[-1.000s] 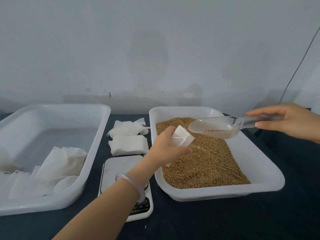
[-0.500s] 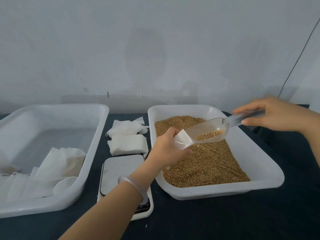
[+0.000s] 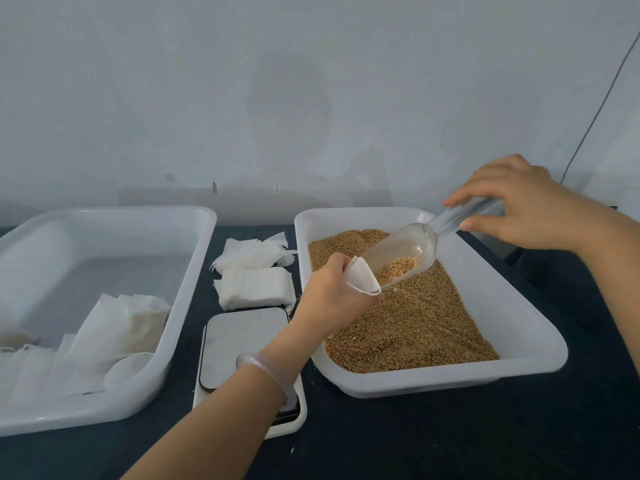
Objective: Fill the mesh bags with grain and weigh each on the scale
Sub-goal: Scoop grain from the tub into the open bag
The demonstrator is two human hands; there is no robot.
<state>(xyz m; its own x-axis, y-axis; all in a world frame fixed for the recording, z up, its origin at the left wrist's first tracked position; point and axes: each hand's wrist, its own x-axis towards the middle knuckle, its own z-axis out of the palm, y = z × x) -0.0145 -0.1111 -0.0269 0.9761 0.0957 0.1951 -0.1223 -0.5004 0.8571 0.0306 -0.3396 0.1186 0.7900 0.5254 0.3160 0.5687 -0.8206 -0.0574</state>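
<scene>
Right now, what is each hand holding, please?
Left hand: holds the mesh bag.
Right hand: grips the clear scoop by its handle.

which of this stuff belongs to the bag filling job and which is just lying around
Job: mesh bag in the left hand; scoop in the right hand; grain tub; scale; stack of spare bags.
Lying about: wall cable; round white piece in the left tub.

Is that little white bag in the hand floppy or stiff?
Probably floppy: the mesh bag curls where the left hand holds its mouth open. Likely very light, since the spare bags beside the scale look thin and crumpled.
</scene>
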